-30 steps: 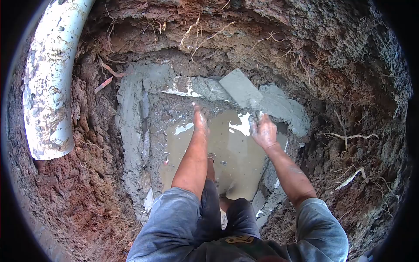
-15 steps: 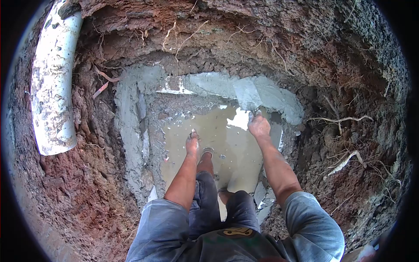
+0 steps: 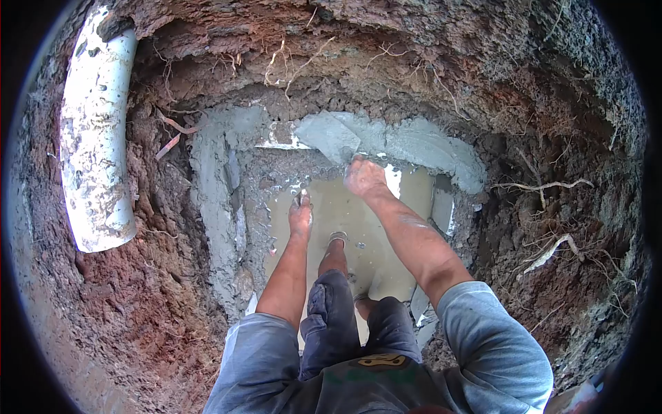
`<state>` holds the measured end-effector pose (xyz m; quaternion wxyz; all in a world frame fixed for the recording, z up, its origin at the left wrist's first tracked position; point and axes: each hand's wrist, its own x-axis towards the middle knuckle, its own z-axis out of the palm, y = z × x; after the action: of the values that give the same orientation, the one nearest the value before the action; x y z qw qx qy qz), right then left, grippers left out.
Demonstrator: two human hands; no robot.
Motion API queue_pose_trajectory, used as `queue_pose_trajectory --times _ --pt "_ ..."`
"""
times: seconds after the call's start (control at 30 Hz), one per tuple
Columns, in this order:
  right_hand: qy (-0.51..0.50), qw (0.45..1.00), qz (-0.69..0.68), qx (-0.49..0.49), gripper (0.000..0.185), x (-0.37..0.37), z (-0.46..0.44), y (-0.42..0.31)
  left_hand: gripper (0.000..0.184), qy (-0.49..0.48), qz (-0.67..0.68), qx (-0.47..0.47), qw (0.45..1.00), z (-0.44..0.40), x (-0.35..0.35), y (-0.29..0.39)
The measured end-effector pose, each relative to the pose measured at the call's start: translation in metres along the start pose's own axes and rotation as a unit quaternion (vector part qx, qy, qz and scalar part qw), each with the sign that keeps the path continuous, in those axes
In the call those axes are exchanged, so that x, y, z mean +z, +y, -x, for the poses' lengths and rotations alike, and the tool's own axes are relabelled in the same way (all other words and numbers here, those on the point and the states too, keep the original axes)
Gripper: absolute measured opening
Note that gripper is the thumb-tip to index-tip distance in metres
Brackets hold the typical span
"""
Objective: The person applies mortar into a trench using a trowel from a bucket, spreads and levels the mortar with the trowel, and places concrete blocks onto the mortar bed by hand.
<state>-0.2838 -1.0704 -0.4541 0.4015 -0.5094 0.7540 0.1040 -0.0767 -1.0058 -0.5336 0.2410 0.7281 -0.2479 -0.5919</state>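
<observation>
Right hand [image 3: 365, 176] clamped on trowel [image 3: 332, 138], forearm slanting up-left; left hand [image 3: 301, 212] below trowel, forearm near upright, finger gap unclear.

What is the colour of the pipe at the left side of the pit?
The pipe is white with dark mud stains, seen best in the head view.

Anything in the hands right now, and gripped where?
The right hand holds a trowel, gripped at the near end, behind its flat blade; the handle itself is hidden. The left hand holds nothing visible.
</observation>
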Motion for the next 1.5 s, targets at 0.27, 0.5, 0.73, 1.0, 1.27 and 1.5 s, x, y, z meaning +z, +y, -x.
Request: queue_pose_trajectory --times 0.27,0.5,0.73,1.0,1.27,1.5 --pt "0.035 0.997 -0.001 0.069 0.045 0.007 0.013 0.073 0.052 0.019 -0.085 -0.038 0.995 -0.006 -0.029 0.014" --pt "0.077 0.991 0.008 0.113 0.043 -0.001 0.019 0.129 0.058 -0.007 -0.02 -0.058 0.998 -0.006 -0.004 -0.02" --pt "0.257 0.962 -0.066 0.066 0.036 0.027 0.084 0.145 0.063 -0.07 -0.058 -0.036 0.995 -0.009 0.005 -0.031" --pt "0.214 0.969 0.08 -0.097 0.027 0.113 -0.019 0.091 0.074 -0.063 -0.004 -0.113 0.992 -0.005 -0.01 -0.043" --pt "0.223 0.972 0.065 0.028 0.037 0.099 -0.022 0.131 0.074 -0.076 -0.047 -0.092 0.992 -0.008 -0.023 -0.063" --pt "0.199 0.974 0.064 0.083 0.034 0.064 0.007 0.181 0.071 -0.078 -0.085 -0.061 0.991 -0.012 -0.03 -0.067"
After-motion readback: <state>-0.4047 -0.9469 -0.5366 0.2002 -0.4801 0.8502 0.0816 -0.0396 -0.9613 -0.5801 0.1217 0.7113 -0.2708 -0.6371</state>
